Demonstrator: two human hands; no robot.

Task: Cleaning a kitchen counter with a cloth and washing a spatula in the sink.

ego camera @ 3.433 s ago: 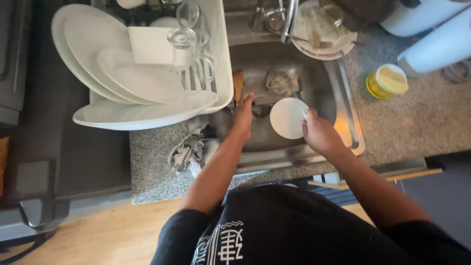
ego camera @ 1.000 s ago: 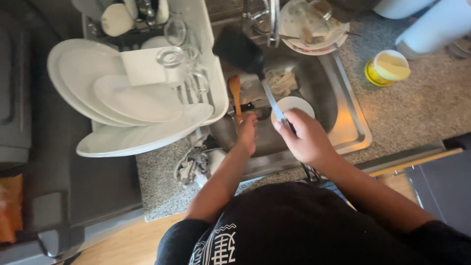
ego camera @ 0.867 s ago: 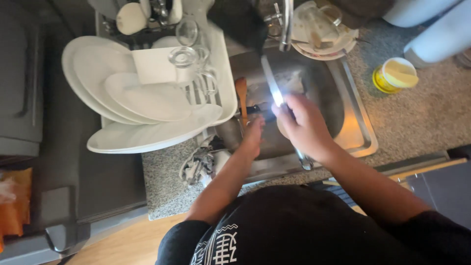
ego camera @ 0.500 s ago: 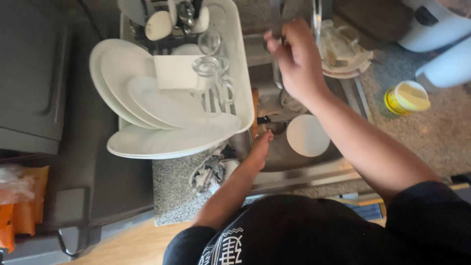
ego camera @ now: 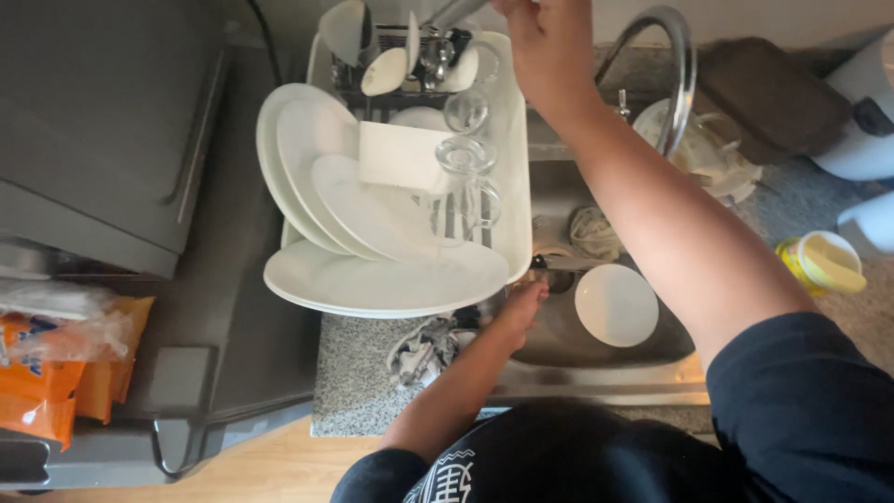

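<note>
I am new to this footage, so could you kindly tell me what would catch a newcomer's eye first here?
First comes the white plastic dish rack left of the sink, crowded with large white plates and clear glass mugs. The right hand reaches over its far end holding a grey utensil handle. In the steel sink basin, a small round white plate lies by the left hand.

A grey metal utensil handle [ego camera: 453,13] slants up at the top edge of the view, over the white plastic dish rack's [ego camera: 515,168] cutlery holder; its working end is hidden. A small round white plate [ego camera: 616,305] lies flat in the steel sink [ego camera: 596,377].
</note>
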